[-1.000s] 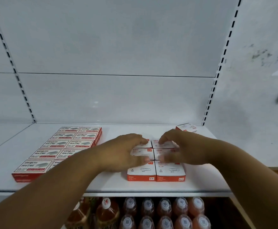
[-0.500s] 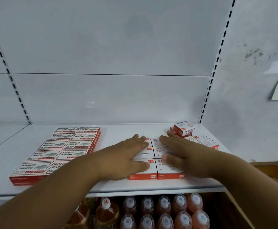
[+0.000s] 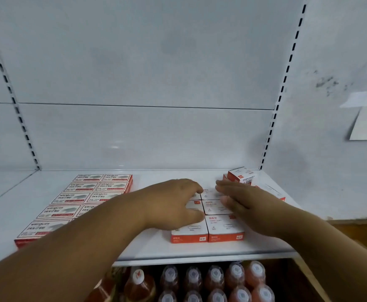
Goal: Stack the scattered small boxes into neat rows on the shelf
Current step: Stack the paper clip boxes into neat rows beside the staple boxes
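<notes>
Small boxes point(image 3: 207, 227) sit in two neat columns mid-shelf point(image 3: 152, 247), squared up under the left hand point(image 3: 173, 203) and right hand point(image 3: 243, 203), both flat and unclenched; next, probably fetching the loose boxes point(image 3: 241, 175) behind.

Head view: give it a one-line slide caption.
Both hands, left and right, rest on a two-column block of paper-clip boxes on a white shelf.
</notes>
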The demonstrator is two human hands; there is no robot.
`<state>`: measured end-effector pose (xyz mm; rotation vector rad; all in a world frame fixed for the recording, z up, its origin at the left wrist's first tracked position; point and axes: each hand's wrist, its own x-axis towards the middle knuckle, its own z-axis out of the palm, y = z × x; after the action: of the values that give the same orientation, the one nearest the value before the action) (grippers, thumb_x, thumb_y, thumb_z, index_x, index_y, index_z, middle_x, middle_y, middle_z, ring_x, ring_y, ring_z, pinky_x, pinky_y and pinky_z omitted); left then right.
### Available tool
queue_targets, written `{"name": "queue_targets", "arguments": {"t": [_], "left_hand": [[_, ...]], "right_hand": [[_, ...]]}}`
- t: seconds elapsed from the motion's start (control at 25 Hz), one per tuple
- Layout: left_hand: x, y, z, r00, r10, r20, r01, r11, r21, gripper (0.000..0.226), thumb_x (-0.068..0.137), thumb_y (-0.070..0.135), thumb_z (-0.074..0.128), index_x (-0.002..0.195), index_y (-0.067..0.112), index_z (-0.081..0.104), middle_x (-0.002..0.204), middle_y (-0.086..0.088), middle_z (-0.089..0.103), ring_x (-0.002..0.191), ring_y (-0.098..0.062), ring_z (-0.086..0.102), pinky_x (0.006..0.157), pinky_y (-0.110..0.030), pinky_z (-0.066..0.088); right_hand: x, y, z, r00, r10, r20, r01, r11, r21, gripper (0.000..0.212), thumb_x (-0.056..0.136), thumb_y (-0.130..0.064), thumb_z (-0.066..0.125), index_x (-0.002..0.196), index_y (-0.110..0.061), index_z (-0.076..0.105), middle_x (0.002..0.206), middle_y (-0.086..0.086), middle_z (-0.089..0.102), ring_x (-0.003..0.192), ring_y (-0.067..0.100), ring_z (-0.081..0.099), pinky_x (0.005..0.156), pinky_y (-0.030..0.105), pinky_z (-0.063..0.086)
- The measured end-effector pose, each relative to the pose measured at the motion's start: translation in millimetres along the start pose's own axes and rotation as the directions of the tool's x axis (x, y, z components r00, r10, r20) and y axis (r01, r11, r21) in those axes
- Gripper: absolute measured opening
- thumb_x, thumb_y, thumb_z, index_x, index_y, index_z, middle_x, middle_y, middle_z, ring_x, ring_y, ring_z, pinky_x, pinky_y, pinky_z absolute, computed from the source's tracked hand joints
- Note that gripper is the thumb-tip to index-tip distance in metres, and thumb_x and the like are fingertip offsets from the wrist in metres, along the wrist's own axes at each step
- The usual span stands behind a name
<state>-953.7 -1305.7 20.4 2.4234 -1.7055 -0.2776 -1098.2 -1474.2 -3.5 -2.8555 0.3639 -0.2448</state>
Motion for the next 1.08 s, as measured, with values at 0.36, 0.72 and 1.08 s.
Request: {"name": "queue_targets", "arguments": {"t": [0.36, 0.72, 1.08], "left_hand": [[51, 46, -11, 0.995, 0.044, -0.090, -0.046, 0.999, -0.019, 0.051, 0.093, 0.049, 0.054, 0.140, 0.041, 0.038, 0.148, 0.015, 0.042, 0.126, -0.011, 0.048, 0.099, -0.030, 0.044], [127, 65, -5, 0.989, -0.129, -0.067, 0.133, 0.988, 0.073, 0.058, 0.089, 0.056, 0.056, 0.138, 0.025, 0.046, 0.136, 0.002, 0.054, 0.114, -0.020, 0.055, 0.092, -0.036, 0.048], [142, 69, -3, 0.890, -0.101, -0.444, 0.055, 0.992, -0.114, 0.045, 0.080, 0.041, 0.075, 0.119, 0.034, 0.054, 0.111, 0.012, 0.059, 0.089, -0.008, 0.060, 0.070, -0.021, 0.054]], "right_hand": [[9, 55, -30, 0.924, 0.286, -0.252, -0.297, 0.955, -0.008, 0.038, 0.088, -0.047, 0.063, 0.122, -0.031, 0.061, 0.127, -0.010, 0.060, 0.109, 0.011, 0.053, 0.089, 0.023, 0.043], [2, 93, -31, 0.881, 0.474, -0.009, -0.473, 0.879, -0.054, 0.046, 0.089, -0.054, 0.054, 0.126, -0.027, 0.055, 0.120, -0.002, 0.064, 0.099, 0.018, 0.058, 0.086, 0.033, 0.050], [9, 100, -41, 0.834, 0.499, -0.235, -0.292, 0.761, 0.579, 0.025, 0.091, -0.023, 0.066, 0.116, -0.024, 0.063, 0.098, -0.008, 0.067, 0.072, 0.006, 0.066, 0.049, 0.012, 0.047]]}}
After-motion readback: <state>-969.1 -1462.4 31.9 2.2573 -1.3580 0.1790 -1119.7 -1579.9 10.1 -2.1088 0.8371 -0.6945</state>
